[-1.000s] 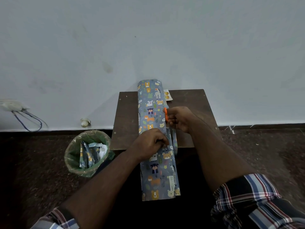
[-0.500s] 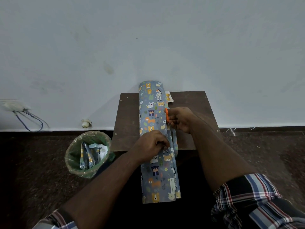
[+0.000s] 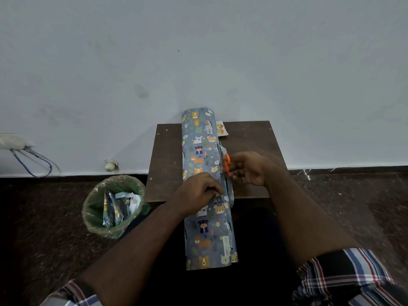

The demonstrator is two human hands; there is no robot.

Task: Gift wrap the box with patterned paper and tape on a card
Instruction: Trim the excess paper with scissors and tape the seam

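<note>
Patterned paper (image 3: 204, 173), grey-blue with cartoon animals, lies as a long loose roll across the middle of the small brown worktop (image 3: 164, 164); its far end reaches the wall and its near end overhangs the front edge toward me. My left hand (image 3: 196, 193) presses down on the roll at the worktop's front edge, fingers curled with the tips pinching the paper's right edge. My right hand (image 3: 248, 168) sits just beside the roll on its right, fingers closed through the orange handles of the scissors (image 3: 226, 164), whose blades I cannot make out against the paper. A narrow strip of paper (image 3: 229, 191) hangs off the right edge between the two hands. Behind the scissors a small card (image 3: 221, 129) lies by the wall. On the floor to the left stands a green-lined bin (image 3: 113, 206) holding paper scraps.
</note>
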